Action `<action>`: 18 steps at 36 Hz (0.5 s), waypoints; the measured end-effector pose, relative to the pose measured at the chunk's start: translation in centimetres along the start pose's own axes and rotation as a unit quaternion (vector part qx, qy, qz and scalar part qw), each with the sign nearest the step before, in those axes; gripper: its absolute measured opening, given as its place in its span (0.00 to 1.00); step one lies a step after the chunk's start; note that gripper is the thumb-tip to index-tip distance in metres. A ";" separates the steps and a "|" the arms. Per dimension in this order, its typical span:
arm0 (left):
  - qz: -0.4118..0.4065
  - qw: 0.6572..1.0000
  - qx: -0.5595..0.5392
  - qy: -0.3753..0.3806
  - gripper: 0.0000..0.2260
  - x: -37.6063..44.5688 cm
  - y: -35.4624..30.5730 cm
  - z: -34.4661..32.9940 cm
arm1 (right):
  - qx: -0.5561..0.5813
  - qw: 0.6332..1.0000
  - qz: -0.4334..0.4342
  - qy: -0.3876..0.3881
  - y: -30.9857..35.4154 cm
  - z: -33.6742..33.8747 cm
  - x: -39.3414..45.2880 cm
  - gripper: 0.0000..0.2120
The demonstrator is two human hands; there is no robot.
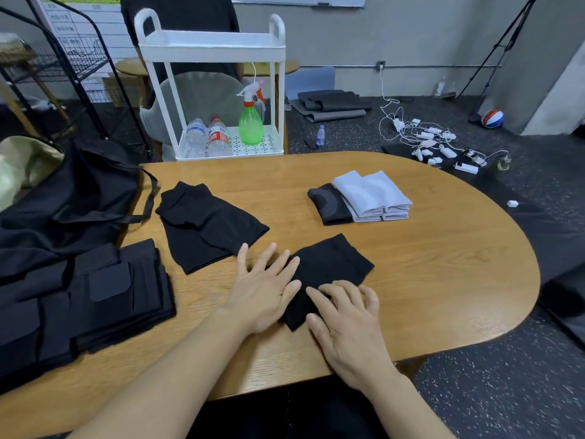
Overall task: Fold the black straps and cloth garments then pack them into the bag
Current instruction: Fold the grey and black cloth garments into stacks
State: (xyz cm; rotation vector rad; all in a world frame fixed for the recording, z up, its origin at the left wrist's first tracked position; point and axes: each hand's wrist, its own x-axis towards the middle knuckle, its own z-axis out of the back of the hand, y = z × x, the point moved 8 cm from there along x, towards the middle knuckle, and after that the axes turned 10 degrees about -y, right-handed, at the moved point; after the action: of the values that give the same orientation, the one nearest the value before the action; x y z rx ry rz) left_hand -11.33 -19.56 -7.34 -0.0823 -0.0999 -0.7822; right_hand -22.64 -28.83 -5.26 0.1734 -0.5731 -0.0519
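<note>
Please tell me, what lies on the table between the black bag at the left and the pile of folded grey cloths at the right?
In the head view, one loosely folded black garment lies between the black bag and the grey cloths; otherwise bare wooden table.

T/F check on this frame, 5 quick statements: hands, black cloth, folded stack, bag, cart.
1. Both hands rest on the black cloth near the table's front edge. True: the left hand and the right hand lie on it with fingers spread.
2. The right hand holds the green spray bottle. False: the spray bottle stands on the white cart behind the table.
3. A stack of folded light grey cloths lies on the table, right of centre. True.
4. The black bag sits on the right end of the table. False: it is at the left end.
5. The table is round-ended and wooden. True.
</note>
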 end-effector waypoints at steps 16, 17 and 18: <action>0.132 0.978 -0.006 -0.164 0.18 1.1 -5.8 1.2 | -0.038 0.999 0.005 0.011 -7.6 -2.8 6.1 0.17; 0.124 0.979 -0.005 -0.165 0.17 1.3 -5.8 1.2 | -0.038 0.999 0.000 0.005 -7.8 -2.5 6.0 0.17; 0.112 0.979 -0.006 -0.167 0.17 1.5 -5.8 1.2 | -0.039 0.999 -0.005 -0.001 -8.0 -2.2 5.8 0.17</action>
State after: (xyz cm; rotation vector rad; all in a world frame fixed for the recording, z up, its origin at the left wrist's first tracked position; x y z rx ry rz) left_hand -14.40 -24.58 -5.74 -0.2323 -0.3987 -0.5371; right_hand -16.58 -36.91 -5.42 0.1014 -0.5716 -0.0843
